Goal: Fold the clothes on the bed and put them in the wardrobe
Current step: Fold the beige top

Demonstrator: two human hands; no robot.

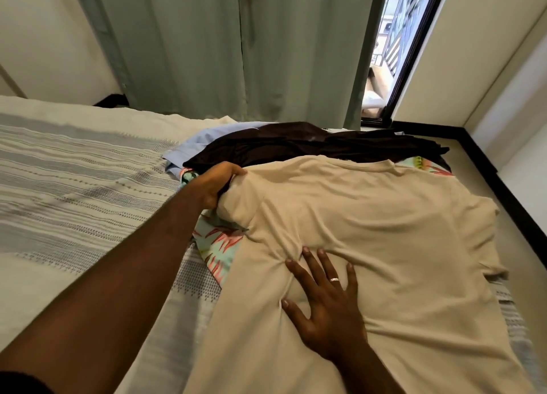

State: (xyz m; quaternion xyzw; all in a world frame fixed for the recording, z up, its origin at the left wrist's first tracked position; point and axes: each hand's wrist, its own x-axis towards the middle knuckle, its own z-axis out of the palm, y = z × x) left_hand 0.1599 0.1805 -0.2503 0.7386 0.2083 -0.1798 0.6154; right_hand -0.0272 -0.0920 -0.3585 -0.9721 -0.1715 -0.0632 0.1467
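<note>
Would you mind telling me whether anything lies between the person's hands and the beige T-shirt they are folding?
Nothing visible does. The left hand already grips the sleeve of the beige T-shirt, and the right hand presses flat on its middle. The shirt lies over a floral garment on the bed. The wardrobe is out of view.

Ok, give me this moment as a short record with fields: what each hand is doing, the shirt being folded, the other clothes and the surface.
left hand: left hand grips the sleeve of the beige T-shirt
right hand: right hand lies flat, fingers spread, pressing the shirt's middle
shirt state: spread out, not yet folded
other clothes: dark brown garment, light blue garment, floral garment partly under the shirt
surface: striped bedspread
</note>
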